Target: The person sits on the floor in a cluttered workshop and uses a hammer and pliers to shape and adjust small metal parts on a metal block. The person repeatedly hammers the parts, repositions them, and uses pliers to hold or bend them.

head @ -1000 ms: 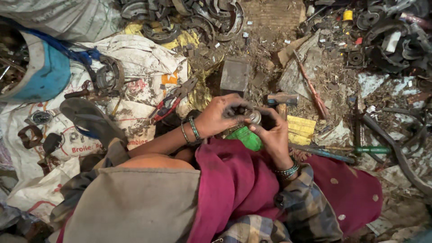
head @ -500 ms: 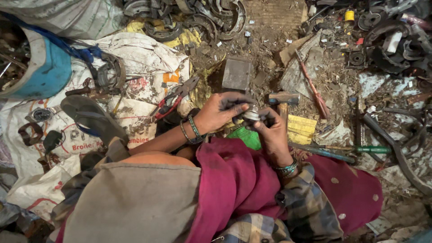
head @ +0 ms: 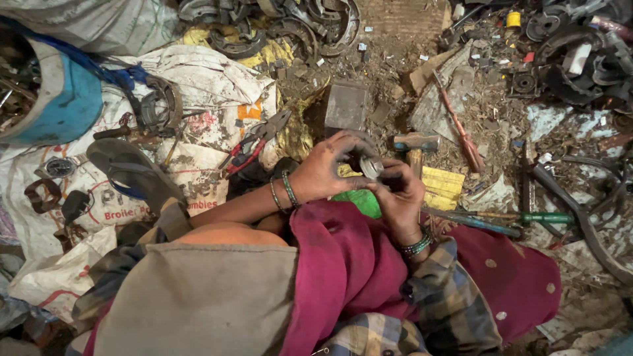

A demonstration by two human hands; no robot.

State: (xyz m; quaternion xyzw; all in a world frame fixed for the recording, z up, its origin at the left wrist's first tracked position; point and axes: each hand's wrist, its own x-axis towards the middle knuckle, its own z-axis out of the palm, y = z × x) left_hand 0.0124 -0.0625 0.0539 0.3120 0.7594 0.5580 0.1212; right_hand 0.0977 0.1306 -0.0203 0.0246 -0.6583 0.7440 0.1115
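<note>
Both my hands meet over my lap around a small round metal part point(head: 371, 166). My left hand point(head: 328, 169) cups it from the left, fingers curled over its top. My right hand point(head: 400, 196) grips it from the right with thumb and fingers. Both hands are dark with grime and wear bangles at the wrists. A green object point(head: 359, 201) lies just under the hands on the magenta cloth point(head: 343, 264) over my knees. A hammer point(head: 414, 144) lies on the ground just beyond the hands.
A steel block point(head: 345, 107) stands ahead on the dirt. Red-handled pliers point(head: 254, 142) lie on white sacking, with a sandal point(head: 128, 171) at left. A blue drum point(head: 62, 99) sits far left. Scrap metal rings point(head: 290, 26) pile at the top; a green-handled screwdriver point(head: 534, 217) lies right.
My hands have shifted slightly on the metal part, the left fingers curling further over it. The view has drifted a little; nothing else has moved.
</note>
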